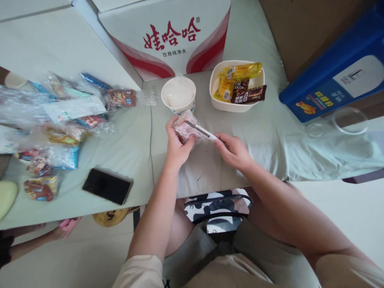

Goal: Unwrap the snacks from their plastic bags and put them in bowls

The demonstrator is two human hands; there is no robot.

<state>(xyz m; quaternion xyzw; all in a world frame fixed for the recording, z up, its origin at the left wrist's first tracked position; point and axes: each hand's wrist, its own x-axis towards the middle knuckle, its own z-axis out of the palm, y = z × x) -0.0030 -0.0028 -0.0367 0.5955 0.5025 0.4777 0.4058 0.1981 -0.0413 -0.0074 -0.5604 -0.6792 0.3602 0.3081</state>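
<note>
My left hand [175, 148] grips a small pinkish package [182, 125] in clear crinkled plastic, its fingers and thumb closed round the sides. In my right hand [234, 152] is a slim white utility knife [208, 133]. The knife's dark front end lies across the top of the package; whether it has cut the plastic I cannot tell. Just beyond the package stands a white paper cup [168, 105] with clear plastic in it. To its right, a white tub [227, 107] holds yellow-wrapped snacks [244, 72] and dark cocoa-labelled packets [248, 95].
Many plastic-wrapped snacks [72, 108] are heaped at the left. A black phone [108, 186] lies near the table's front edge. A white-and-red carton [171, 52] stands behind; a blue box [336, 68] and clear plastic cup [349, 121] are at right. Another person's arm [36, 242] shows lower left.
</note>
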